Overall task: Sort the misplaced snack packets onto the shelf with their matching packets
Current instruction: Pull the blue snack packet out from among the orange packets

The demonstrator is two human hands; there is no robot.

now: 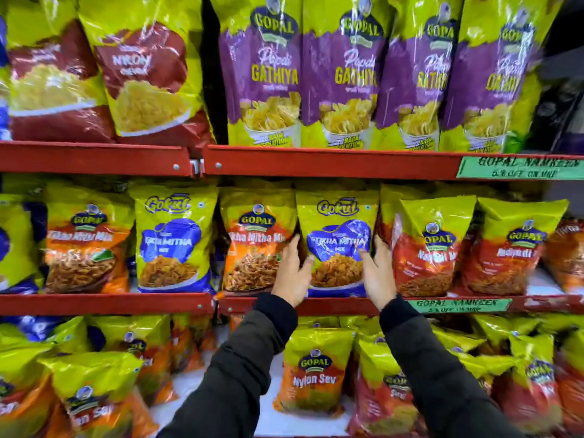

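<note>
A yellow and blue Gokul Tikha Mitha packet (337, 235) stands upright on the middle shelf, between an orange Gopal Tikha Mitha Mix packet (252, 245) and a red Gopal packet (426, 248). My left hand (292, 273) presses its left edge and my right hand (377, 273) its right edge, so both hands grip it. A second Gokul blue packet (172, 241) stands further left on the same shelf, between orange Gopal packets (83, 241).
Red shelf rails (316, 162) run across. Purple Papdi Gathiya packets (341, 71) and maroon Nylon packets (142, 77) fill the top shelf. Nylon Sev packets (316, 374) sit on the bottom shelf. Green price labels (518, 167) hang at right.
</note>
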